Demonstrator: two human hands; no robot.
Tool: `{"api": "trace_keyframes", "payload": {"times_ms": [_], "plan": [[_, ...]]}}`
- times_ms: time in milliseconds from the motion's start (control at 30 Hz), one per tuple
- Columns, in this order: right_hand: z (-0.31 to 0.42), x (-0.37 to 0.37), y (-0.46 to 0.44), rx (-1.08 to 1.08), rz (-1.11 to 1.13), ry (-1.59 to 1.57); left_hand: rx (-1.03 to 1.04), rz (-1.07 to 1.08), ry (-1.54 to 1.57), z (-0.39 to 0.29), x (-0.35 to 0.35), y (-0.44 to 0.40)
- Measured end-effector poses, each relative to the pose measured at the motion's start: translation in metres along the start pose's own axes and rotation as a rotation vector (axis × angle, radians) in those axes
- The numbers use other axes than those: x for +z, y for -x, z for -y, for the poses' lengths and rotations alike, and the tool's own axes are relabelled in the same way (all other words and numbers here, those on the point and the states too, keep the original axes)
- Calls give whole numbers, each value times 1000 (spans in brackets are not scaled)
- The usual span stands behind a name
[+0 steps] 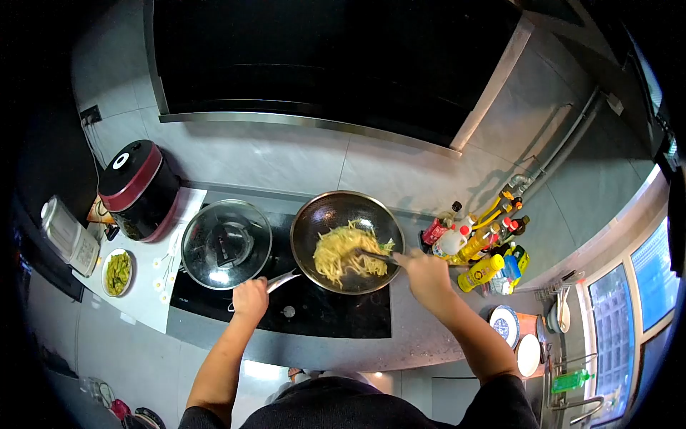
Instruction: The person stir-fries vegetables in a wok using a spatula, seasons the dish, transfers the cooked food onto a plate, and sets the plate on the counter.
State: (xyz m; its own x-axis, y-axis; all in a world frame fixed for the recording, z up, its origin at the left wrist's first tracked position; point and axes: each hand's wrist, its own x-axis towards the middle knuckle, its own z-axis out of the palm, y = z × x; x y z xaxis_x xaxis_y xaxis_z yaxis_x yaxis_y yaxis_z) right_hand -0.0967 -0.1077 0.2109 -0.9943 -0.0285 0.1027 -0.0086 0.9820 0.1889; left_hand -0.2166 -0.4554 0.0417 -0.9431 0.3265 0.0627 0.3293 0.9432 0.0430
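At lower centre-left of the frame, the left hand (pixel 250 300) has its fingers wrapped round the handle (pixel 283 281). The handle leads to the pan (pixel 312 219) at centre, which sits on the hob (pixel 336 314). The pan looks rigid and is probably fairly heavy when loaded, its metal likely hot, so the handle is the place to hold. The food (pixel 332 254), pale shreds with bits of green, lies in the pan; it looks soft, light and probably slippery, better moved with a tool than with fingers. The utensil (pixel 373 255) dips into it from the right; the right hand (pixel 426 277) has its fingers closed round the upper end. Its lower end is blurred, so I cannot tell its shape.

Around these, the greens (pixel 117 273) and the cooker (pixel 139 189) stand at left on the desk (pixel 421 322). The lid (pixel 211 266), of glass and so breakable, is just left of the pan and limits room on that side. At right, 1 cluster of bottles (pixel 468 247) crowds the desk beyond the right hand, while 2 plates (pixel 504 323) lie at lower right, near the right forearm.
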Motion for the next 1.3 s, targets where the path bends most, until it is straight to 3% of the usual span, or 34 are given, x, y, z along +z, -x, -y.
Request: {"api": "trace_keyframes", "payload": {"times_ms": [100, 200, 233, 367, 467, 500, 600, 633, 733, 800, 900, 1000, 1100, 1200, 1300], "plan": [[-5, -12, -2, 58, -87, -14, 10, -3, -9, 2, 0, -2], [-25, -48, 5, 70, -15, 111, 14, -1, -20, 2, 1, -2], [-35, -35, 3, -16, -43, 188, 15, 0, -22, 2, -1, -2], [-18, 20, -34, 38, -112, 126, 43, -75, -8, -3, -11, 1], [-26, 24, -41, 244, 55, 63, 42, -73, -16, -1, -11, 1], [-25, -5, -37, 284, 123, 12, 38, -71, -11, -1, -10, 0], [-39, -11, -43, 341, 265, 145, 49, -77, 1, 0, -8, 0], [-41, 2, -49, 339, 311, 122, 57, -82, 4, 0, -8, -1], [-54, 79, -69, 382, 310, -417, 44, -88, -2, 0, -7, -1], [-60, 104, -60, 237, 152, -532, 48, -85, -14, 0, -8, -1], [-63, 70, -33, 131, 11, -509, 42, -78, -34, 0, -5, -2], [-79, 34, -23, 170, 1, -404, 40, -65, -41, 1, -4, -4], [-93, 48, -47, 327, 107, -159, 51, -71, -34, 1, -5, -3], [-102, 87, -97, 307, 258, -335, 52, -64, -7, 0, -13, -2], [-75, 85, -127, 117, 251, -549, 47, -65, 1, 0, -14, -2]]}}
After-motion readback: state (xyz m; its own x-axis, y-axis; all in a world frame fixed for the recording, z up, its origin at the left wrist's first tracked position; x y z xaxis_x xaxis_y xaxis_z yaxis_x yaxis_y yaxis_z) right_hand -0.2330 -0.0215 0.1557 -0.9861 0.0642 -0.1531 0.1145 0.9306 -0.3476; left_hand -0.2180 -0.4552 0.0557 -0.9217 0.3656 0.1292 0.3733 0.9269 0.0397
